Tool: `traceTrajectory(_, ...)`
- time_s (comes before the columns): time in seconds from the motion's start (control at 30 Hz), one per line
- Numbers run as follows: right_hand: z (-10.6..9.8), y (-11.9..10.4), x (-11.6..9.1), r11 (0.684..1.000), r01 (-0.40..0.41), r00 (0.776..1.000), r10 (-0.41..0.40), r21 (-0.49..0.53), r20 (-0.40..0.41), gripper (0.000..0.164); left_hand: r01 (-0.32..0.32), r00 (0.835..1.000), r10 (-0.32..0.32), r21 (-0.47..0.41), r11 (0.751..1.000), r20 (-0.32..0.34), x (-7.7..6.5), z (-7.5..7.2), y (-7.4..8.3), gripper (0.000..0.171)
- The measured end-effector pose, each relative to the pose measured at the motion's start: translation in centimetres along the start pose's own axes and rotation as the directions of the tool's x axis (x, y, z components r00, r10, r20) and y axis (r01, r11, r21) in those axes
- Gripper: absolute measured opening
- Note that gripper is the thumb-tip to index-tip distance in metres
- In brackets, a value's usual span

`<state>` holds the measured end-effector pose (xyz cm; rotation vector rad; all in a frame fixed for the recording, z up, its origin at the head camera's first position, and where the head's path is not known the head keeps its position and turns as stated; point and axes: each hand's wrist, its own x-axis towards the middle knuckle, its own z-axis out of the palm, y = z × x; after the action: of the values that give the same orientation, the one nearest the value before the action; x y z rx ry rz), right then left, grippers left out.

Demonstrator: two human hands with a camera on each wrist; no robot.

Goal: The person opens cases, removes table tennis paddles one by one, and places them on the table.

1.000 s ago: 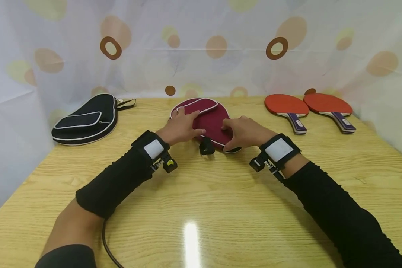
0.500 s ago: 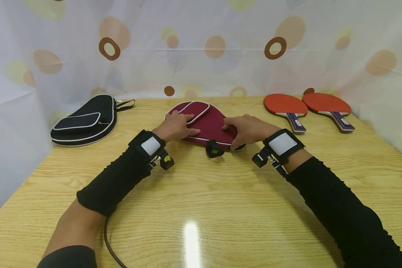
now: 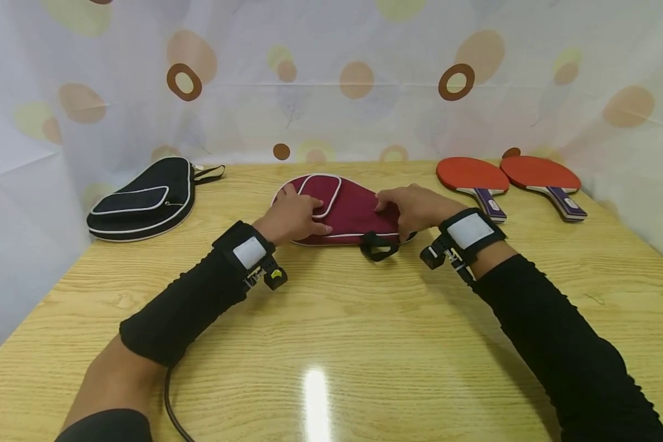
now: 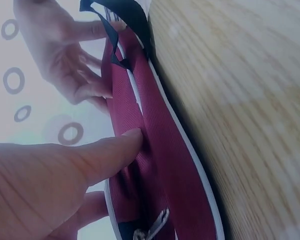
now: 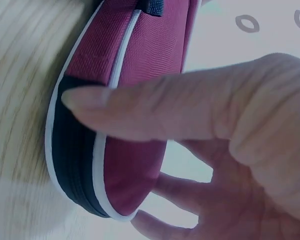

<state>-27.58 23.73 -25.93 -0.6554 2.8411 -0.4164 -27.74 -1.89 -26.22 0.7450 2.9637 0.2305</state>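
A maroon table tennis bat case [image 3: 359, 209] with white piping lies flat on the table between both hands. My left hand [image 3: 291, 216] grips its wide end by the pocket, thumb on the near side wall and fingers over the top. My right hand [image 3: 420, 207] holds the narrow end. In the right wrist view the right thumb [image 5: 140, 107] presses across the piping onto the black edge band [image 5: 72, 145], with the other fingers on the far side. A black strap loop [image 3: 380, 250] hangs from the near edge. A metal zipper pull [image 4: 159, 224] shows below the left thumb [image 4: 110, 152].
A black bat case [image 3: 140, 199] with a wrist strap lies at the back left of the wooden table [image 3: 376, 344]. Two red bats [image 3: 471, 174] with purple handles lie at the back right. A patterned white curtain [image 3: 320, 116] hangs behind.
The maroon case has turned, its long near edge now running nearly level across my view. Its strap loop and narrow end have moved right, with the right hand following slightly.
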Motion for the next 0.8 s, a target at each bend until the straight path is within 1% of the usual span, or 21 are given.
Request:
traceTrajectory(0.17, -0.3, 0.3, -0.2, 1.000, 0.001, 1.000, 0.000, 0.011, -0.019, 0.059, -0.030, 0.999, 0.031, 0.013, 0.999, -0.019, -0.2, 0.0, 0.4, 0.061)
traceTrajectory(0.27, -0.3, 0.4, -0.3, 1.000, 0.004, 1.000, -0.003, 0.022, -0.031, 0.056, -0.046, 0.999, 0.046, 0.001, 0.999, -0.022, -0.3, -0.1, 0.6, 0.061)
traceTrajectory(0.33, -0.3, 0.6, -0.3, 0.999, -0.001, 0.999, 0.002, 0.034, -0.039, 0.054, -0.056, 0.998, 0.055, -0.011, 0.998, -0.016, -0.4, -0.2, 0.6, 0.062)
traceTrajectory(0.47, -0.3, 0.8, -0.4, 0.998, 0.016, 0.999, -0.013, 0.055, -0.046, 0.051, -0.065, 0.998, 0.066, -0.048, 0.997, 0.010, -1.0, -0.5, 0.5, 0.063)
traceTrajectory(0.53, -0.2, 0.9, -0.4, 0.998, 0.022, 0.999, -0.019, 0.066, -0.046, 0.049, -0.045, 0.999, 0.046, -0.067, 0.997, 0.020, -1.3, -0.6, 0.3, 0.064)
traceTrajectory(0.57, -0.1, 0.9, -0.3, 0.997, 0.021, 0.999, -0.018, 0.072, -0.044, 0.050, -0.023, 0.999, 0.025, -0.079, 0.997, 0.024, -1.5, -0.7, 0.1, 0.067)
traceTrajectory(0.63, 0.0, 1.0, -0.2, 0.996, 0.018, 0.999, -0.014, 0.085, -0.040, 0.049, 0.034, 0.999, -0.032, -0.100, 0.994, 0.025, -2.0, -0.8, -0.2, 0.075)
traceTrajectory(0.7, 0.1, 1.2, -0.1, 0.996, 0.012, 0.999, -0.009, 0.092, -0.038, 0.050, 0.099, 0.995, -0.097, -0.109, 0.989, 0.022, -2.5, -0.9, -0.5, 0.081)
traceTrajectory(0.77, 0.1, 1.3, -0.1, 0.995, 0.004, 0.999, -0.001, 0.102, -0.036, 0.050, 0.136, 0.991, -0.135, -0.093, 0.986, 0.020, -2.9, -1.1, -0.7, 0.074)
traceTrajectory(0.8, 0.2, 1.3, 0.0, 0.994, 0.002, 0.999, 0.002, 0.106, -0.035, 0.051, 0.143, 0.990, -0.141, -0.074, 0.987, 0.024, -3.1, -1.1, -0.8, 0.066)
